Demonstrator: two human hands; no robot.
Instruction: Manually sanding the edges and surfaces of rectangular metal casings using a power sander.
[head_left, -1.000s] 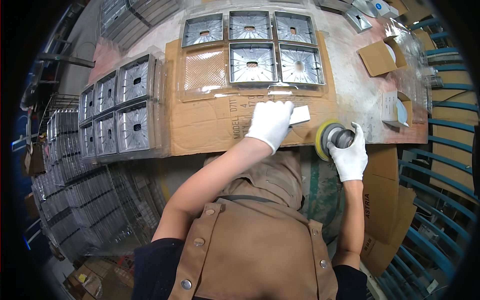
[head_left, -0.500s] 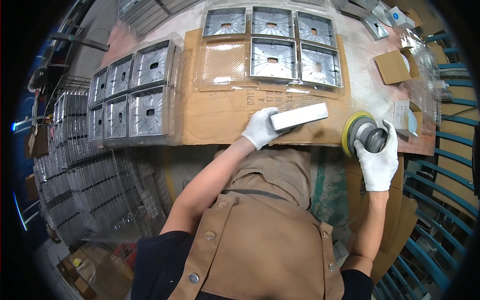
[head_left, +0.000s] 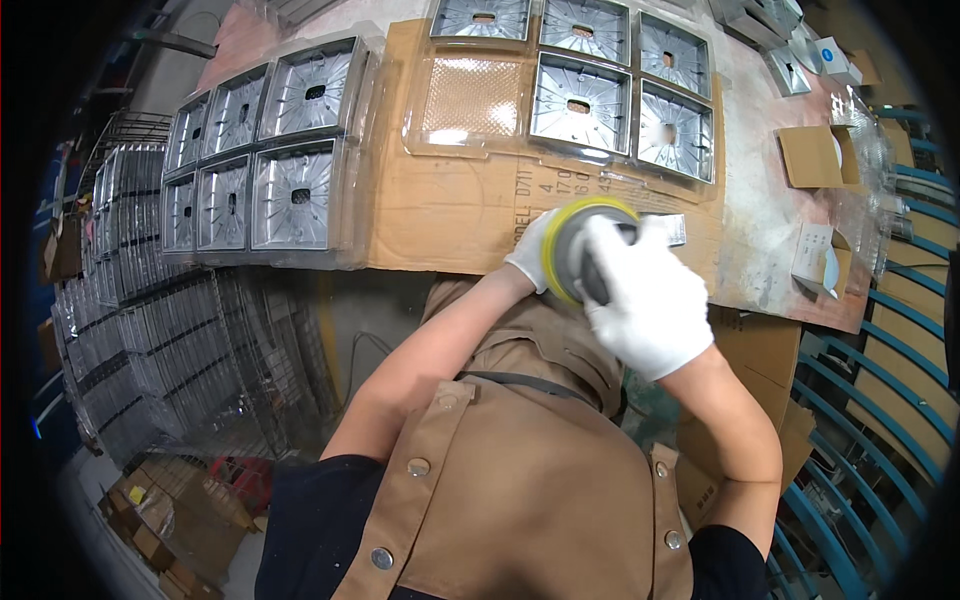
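Note:
My right hand (head_left: 650,300), in a white glove, grips a round sander with a yellow pad (head_left: 570,245) and holds it up near the table's front edge. My left hand (head_left: 527,255), also gloved, is mostly hidden behind the sander; it holds a flat metal piece (head_left: 672,228) whose end shows to the right of my right hand. Both hands are over a brown cardboard sheet (head_left: 450,210) on the table.
Clear plastic trays of square silver metal parts (head_left: 590,100) lie at the back of the cardboard and at the left (head_left: 270,170). More such trays are stacked in wire racks (head_left: 130,330) at the left. Small open cardboard boxes (head_left: 815,155) stand at the right, by blue rails (head_left: 900,330).
My right hand has swung the sander left, from the right of the metal piece to in front of my left hand. The metal piece is now mostly covered.

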